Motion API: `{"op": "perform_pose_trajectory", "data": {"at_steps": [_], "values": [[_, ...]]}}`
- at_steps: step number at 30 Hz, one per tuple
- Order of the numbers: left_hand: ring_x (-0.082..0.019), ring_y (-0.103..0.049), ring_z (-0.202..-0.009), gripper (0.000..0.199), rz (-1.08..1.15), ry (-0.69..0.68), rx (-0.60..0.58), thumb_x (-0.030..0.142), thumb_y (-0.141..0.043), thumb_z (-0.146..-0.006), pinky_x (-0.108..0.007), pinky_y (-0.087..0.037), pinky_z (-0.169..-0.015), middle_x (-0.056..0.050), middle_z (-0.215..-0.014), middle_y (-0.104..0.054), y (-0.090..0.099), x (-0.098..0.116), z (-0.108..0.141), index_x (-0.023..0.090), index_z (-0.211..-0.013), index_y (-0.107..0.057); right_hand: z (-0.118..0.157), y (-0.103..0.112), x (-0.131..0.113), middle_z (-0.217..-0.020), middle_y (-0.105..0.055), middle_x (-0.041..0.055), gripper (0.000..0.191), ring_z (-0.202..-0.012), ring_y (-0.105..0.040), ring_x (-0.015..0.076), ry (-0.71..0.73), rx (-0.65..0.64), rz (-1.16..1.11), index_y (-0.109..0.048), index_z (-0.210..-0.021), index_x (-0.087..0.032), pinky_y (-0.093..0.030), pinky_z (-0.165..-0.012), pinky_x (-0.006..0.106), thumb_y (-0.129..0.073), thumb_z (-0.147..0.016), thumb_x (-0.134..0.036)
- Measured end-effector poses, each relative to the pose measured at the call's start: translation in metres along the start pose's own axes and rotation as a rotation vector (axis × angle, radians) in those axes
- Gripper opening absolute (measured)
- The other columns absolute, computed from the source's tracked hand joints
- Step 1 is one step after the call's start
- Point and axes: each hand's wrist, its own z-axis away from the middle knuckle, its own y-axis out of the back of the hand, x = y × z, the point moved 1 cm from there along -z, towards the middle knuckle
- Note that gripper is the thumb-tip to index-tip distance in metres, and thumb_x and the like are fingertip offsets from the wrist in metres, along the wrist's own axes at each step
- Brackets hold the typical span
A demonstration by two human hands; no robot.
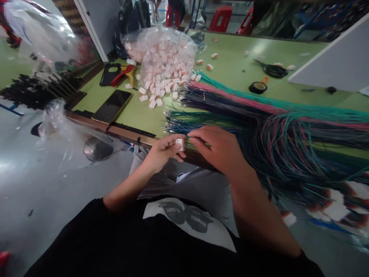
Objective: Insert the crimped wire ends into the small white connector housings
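- Left hand [163, 152]: thumb and fingers clamped on 1 white-and-orange connector [180, 144], at the near edge of the green table [230, 61].
- Right hand [221, 148]: fingertips just beside connector; cannot tell whether they grip a wire.
- Wire bundles [225, 99]: on table, beyond both hands.
- Loose connectors [157, 89]: farther left.

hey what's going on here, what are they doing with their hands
At the edge of a green table, the left hand holds a small white and orange connector in its fingers. The right hand is close beside it, fingers drawn together; whether they pinch a wire is too small to tell. Bundles of coloured wires lie just beyond, and more connectors are heaped in and before a clear bag.
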Motion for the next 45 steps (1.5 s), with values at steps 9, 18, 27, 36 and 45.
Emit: {"op": "perform_pose_trajectory", "data": {"at_steps": [9,18,27,36,45], "values": [[-0.012,-0.066,-0.069,0.028,0.102,-0.055,-0.057,0.026,-0.073,-0.076,-0.021,-0.057,-0.056,0.002,-0.073,-0.063,0.003,-0.006,-0.003,0.017,-0.101,-0.066,0.020,0.001,0.002,-0.067,-0.066,-0.0001,0.014,-0.058,-0.055,0.0131,-0.259,0.075,-0.189,-0.070,-0.075,-0.023,-0.038,-0.057,0.027,-0.058,-0.082,-0.028],[-0.011,-0.066,-0.068,0.023,0.084,-0.030,-0.048,0.023,-0.072,-0.076,-0.020,-0.056,-0.056,0.002,-0.073,-0.063,0.004,-0.004,-0.003,0.018,-0.099,-0.069,0.021,-0.005,-0.005,-0.069,-0.064,0.0029,0.022,-0.069,-0.056,0.0153,-0.147,0.011,0.192,-0.070,-0.074,-0.021,-0.029,-0.056,0.028,-0.051,-0.083,-0.023],[-0.011,-0.065,-0.068,0.023,0.084,-0.044,-0.064,0.025,-0.073,-0.075,-0.021,-0.057,-0.057,0.002,-0.075,-0.064,0.005,-0.006,-0.002,0.019,-0.098,-0.070,0.021,-0.012,-0.005,-0.065,-0.060,0.0011,0.021,-0.068,-0.053,0.0133,-0.158,0.033,0.198,-0.066,-0.065,-0.021,-0.028,-0.055,0.026,-0.051,-0.080,-0.020],[-0.011,-0.065,-0.067,0.024,0.024,-0.062,-0.037,0.025,-0.074,-0.076,-0.021,-0.055,-0.058,0.001,-0.076,-0.068,0.006,-0.008,-0.002,0.019,-0.099,-0.071,0.024,-0.023,-0.009,-0.066,-0.059,0.0017,0.021,-0.068,-0.053,0.0135,-0.155,0.069,0.200,-0.061,-0.062,-0.021,-0.028,-0.055,0.027,-0.049,-0.080,-0.018],[-0.011,-0.064,-0.064,0.028,-0.054,-0.070,0.048,0.030,-0.076,-0.073,-0.024,-0.055,-0.058,0.000,-0.073,-0.070,0.003,-0.010,0.002,0.019,-0.098,-0.073,0.024,-0.033,-0.005,-0.061,-0.054,-0.0002,0.021,-0.061,-0.048,0.0128,-0.246,-0.006,-0.125,-0.061,-0.062,-0.021,-0.031,-0.059,0.026,-0.049,-0.080,-0.020]]}}
